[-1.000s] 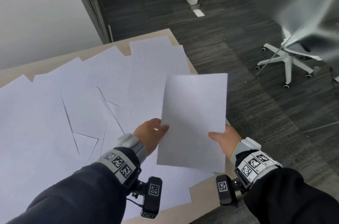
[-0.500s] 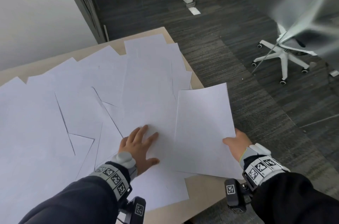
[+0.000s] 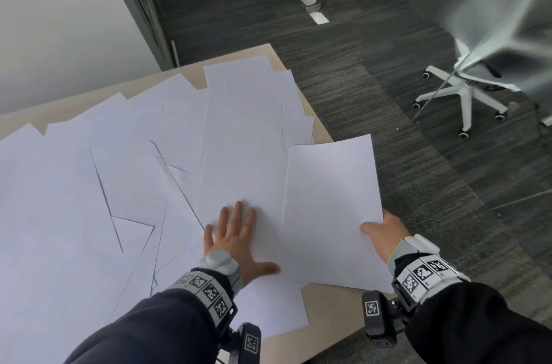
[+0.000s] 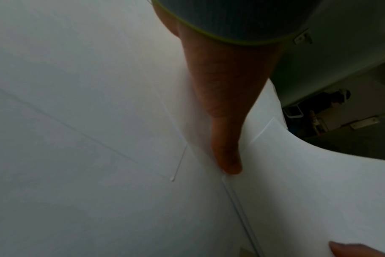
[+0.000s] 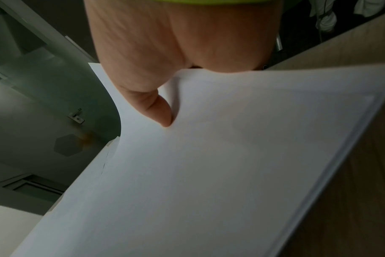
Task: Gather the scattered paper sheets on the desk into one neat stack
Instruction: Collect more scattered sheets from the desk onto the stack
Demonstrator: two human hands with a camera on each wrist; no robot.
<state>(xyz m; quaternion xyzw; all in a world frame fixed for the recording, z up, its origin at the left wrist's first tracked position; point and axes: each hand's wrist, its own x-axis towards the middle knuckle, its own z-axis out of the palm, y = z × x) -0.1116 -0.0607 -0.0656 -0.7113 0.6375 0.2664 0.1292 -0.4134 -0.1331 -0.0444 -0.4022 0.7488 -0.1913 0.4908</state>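
Several white paper sheets point(image 3: 125, 172) lie spread and overlapping across the beige desk point(image 3: 328, 307). My right hand point(image 3: 380, 229) pinches a thin stack of sheets point(image 3: 331, 208) at its near right edge, thumb on top, over the desk's right edge. In the right wrist view the thumb point(image 5: 163, 113) presses the stack point(image 5: 209, 173), which shows several layered edges. My left hand point(image 3: 236, 241) lies flat with fingers spread on a sheet point(image 3: 242, 160) just left of the held stack. The left wrist view shows my left hand's thumb point(image 4: 226, 149) lying on the paper point(image 4: 88, 139).
The desk's right edge point(image 3: 316, 122) drops to dark carpet point(image 3: 418, 172). A white office chair base point(image 3: 463, 95) stands on the floor at the right. A glass partition with a dark frame point(image 3: 143, 8) rises behind the desk, next to a white wall point(image 3: 59, 20).
My left hand let go of the stack and went down flat onto a sheet on the desk. My right hand lowered the stack and carried it to the right.
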